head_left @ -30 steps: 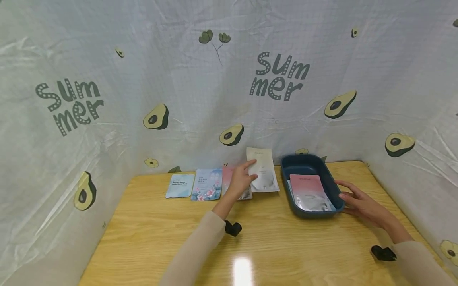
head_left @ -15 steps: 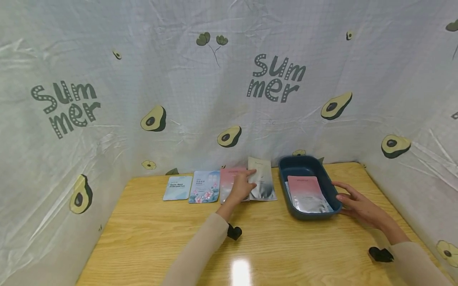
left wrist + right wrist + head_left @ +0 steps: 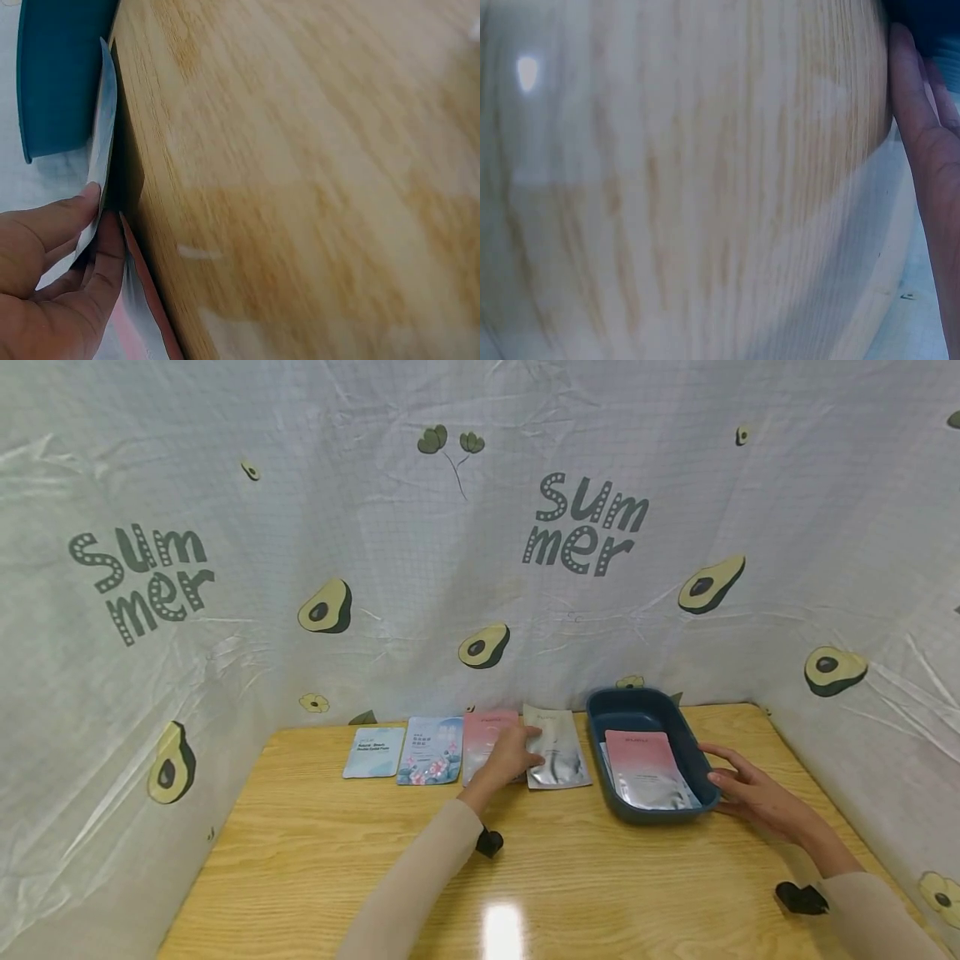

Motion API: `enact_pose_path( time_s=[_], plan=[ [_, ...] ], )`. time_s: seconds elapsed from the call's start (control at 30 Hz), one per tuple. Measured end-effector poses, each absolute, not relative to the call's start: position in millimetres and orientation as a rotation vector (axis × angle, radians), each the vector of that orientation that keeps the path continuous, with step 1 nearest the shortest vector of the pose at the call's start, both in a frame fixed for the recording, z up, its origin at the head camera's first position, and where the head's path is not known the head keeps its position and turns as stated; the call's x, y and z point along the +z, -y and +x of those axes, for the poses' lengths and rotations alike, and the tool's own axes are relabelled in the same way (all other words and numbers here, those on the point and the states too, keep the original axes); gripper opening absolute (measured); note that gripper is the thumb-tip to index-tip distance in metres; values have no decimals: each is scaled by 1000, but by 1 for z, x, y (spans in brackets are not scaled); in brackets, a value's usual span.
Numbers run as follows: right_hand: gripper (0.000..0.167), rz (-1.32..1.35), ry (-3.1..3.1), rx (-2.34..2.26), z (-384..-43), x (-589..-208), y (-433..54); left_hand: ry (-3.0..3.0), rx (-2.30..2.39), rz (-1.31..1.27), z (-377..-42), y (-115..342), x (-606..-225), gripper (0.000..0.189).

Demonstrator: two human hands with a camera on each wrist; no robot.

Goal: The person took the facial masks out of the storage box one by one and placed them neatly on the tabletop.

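My left hand (image 3: pixel 510 756) pinches the left edge of a cream-and-silver sheet mask packet (image 3: pixel 558 752). In the left wrist view the thumb lies over this packet (image 3: pixel 106 112) and the fingers are beneath it, close over the table. A pink-and-silver packet (image 3: pixel 486 732) sits just left of it, partly hidden by the hand. The right hand (image 3: pixel 761 793) rests with extended fingers against the right side of a dark blue bin (image 3: pixel 618 703). Inside the bin, a pink-and-silver packet (image 3: pixel 647 768) lies on top of a bluish one.
Farther left in the row are a blue floral packet (image 3: pixel 431 750) and a smaller light-blue packet (image 3: pixel 373 752). Behind them hangs a white patterned curtain (image 3: pixel 405 568), which also lines both sides of the wooden table (image 3: pixel 600 877).
The left hand has lowered the cream-and-silver packet from a raised, tilted position toward the table, beside the pink one. My right hand stays at the bin.
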State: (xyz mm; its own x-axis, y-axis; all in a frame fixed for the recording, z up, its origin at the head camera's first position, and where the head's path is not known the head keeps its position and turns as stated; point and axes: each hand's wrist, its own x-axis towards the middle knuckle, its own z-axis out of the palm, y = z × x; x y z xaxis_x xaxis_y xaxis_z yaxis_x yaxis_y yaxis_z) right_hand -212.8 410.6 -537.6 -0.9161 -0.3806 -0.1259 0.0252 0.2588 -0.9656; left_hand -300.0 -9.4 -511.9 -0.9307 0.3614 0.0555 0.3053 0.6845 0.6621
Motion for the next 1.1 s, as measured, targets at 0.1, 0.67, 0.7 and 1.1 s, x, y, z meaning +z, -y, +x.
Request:
enact_pose_path(
  time_s=[0.1, 0.67, 0.7, 1.1],
  plan=[
    [60, -324, -2203, -1696, -213, -538, -411, -2802, 1051, 536, -301, 9, -511, 53],
    [58, -437, -2125, -1762, -213, -537, -414, -2909, 762, 592, -309, -1, -508, 51],
    [57, -428, -2129, -1760, -213, -538, -414, -2914, 760, 585, -309, -1, -507, 51],
    [59, -404, -2159, -1722, -211, -536, -411, -2946, 611, 565, -303, -3, -504, 55]
  ],
)
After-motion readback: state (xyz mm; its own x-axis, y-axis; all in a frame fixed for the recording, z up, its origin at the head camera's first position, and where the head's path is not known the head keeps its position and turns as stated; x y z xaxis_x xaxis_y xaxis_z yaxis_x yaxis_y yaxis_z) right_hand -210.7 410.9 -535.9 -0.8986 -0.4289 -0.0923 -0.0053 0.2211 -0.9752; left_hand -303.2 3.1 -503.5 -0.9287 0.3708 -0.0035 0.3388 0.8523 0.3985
